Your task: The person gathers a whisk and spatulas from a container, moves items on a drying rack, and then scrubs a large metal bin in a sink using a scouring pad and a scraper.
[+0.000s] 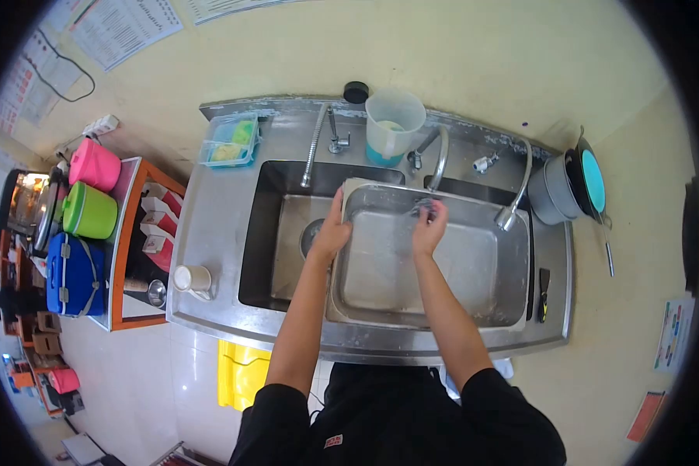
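Note:
A large rectangular steel food pan (412,299) lies over the right part of the double sink, its inside wet and faintly streaked. My left hand (332,234) grips the pan's left rim, fingers along the outer side. Inside the pan, near its far wall, my right hand (430,227) is closed on a dark, silvery scouring pad (423,205), partly hidden by the fingers. A curved faucet (443,159) stands just behind the pan's far rim. In the left basin (283,260), a round dark object shows partly behind my left hand.
Behind the sink stand a pitcher (396,116) and a plastic box of sponges (231,141). A hose spout (508,217) hangs over the pan's right side. Pots (550,190) stack at right; a scraper (544,295) lies near the right edge. A white cup (193,279) sits left.

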Tool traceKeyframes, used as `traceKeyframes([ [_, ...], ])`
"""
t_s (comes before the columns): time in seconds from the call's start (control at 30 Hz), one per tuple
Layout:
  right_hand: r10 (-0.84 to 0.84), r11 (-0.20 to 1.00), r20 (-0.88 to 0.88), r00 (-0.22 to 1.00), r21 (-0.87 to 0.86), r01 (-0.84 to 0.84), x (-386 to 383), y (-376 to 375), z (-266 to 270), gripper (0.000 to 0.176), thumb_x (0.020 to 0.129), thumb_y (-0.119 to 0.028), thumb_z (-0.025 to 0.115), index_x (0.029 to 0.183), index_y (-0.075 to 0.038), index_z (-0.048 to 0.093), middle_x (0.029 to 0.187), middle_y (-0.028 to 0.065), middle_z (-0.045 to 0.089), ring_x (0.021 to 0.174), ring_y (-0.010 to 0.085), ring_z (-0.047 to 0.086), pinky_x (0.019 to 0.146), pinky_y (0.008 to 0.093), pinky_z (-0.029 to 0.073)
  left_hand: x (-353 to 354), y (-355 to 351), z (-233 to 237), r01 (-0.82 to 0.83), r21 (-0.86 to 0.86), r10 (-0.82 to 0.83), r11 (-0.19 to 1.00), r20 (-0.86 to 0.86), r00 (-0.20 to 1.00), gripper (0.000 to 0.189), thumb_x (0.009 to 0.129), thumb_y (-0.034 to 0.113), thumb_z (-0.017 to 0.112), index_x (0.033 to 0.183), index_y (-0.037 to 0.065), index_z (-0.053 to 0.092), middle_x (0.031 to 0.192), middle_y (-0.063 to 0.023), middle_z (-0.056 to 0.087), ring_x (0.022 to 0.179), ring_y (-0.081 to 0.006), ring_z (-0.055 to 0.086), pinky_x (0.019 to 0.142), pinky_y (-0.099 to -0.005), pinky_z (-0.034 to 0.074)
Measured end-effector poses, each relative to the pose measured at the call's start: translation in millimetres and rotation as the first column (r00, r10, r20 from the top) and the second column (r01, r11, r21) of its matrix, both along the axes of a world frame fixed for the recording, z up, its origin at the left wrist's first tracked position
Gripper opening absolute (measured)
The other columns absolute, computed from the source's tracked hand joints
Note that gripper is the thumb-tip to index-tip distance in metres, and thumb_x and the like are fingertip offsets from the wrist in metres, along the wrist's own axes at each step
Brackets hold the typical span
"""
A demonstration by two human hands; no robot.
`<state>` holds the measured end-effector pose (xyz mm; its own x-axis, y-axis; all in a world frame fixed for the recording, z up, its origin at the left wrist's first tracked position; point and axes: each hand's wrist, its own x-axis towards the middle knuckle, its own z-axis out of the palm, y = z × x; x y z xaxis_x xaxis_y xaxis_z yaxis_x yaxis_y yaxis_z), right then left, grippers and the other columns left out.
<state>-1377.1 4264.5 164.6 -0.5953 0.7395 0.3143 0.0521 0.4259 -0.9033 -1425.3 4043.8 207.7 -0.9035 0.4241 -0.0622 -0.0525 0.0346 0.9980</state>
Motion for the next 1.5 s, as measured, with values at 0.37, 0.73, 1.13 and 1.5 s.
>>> traceKeyframes([
  [0.37,0.109,0.994,-0.104,0.989,0.033,-0.106,-25,-80,32,0.012,0.086,-0.001,0.068,0.098,-0.001,0.066,0.094,0.0138,0.060,0.087,0.0284,0.062,0.077,0.0368,0.051,35,24,-6,-0.145,-0.016,0.145,0.989,-0.019,0.989,0.087,0.073,-0.010,0.041,0.156,-0.004,0.017,0.158,-0.0230,0.031,0.151,-0.0305,0.024,0.122,-0.0341,0.016],
  [0.73,0.325,0.870,-0.050,0.944,0.408,-0.277,-34,-66,38,0.006,0.089,-0.003,0.067,0.091,-0.001,0.061,0.097,0.0164,0.061,0.094,0.0338,0.062,0.081,0.0409,0.051,40,15,-22,-0.201,0.113,0.200,0.973,0.021,0.980,0.084,0.072,-0.013,0.037,0.155,-0.004,0.022,0.154,-0.0207,0.036,0.148,-0.0269,0.030,0.121,-0.0333,0.019],
  [1.13,-0.104,0.960,0.099,0.990,0.270,0.073,-12,-3,-24,0.014,0.080,0.005,0.067,0.083,-0.003,0.057,0.085,0.0134,0.058,0.078,0.0312,0.058,0.071,0.0401,0.048,48,10,-30,-0.240,0.033,0.240,0.970,0.005,0.971,0.080,0.077,-0.006,0.044,0.154,-0.004,0.022,0.154,-0.0274,0.038,0.146,-0.0359,0.034,0.120,-0.0372,0.025],
  [1.5,-0.105,0.987,-0.006,0.994,0.119,0.105,-29,-33,-43,0.011,0.080,0.004,0.067,0.079,-0.005,0.061,0.078,0.0076,0.060,0.072,0.0208,0.057,0.067,0.0342,0.048,51,16,-44,-0.276,-0.013,0.276,0.961,0.023,0.961,0.078,0.078,-0.004,0.046,0.153,-0.005,0.024,0.149,-0.0262,0.044,0.142,-0.0342,0.040,0.117,-0.0362,0.029],
])
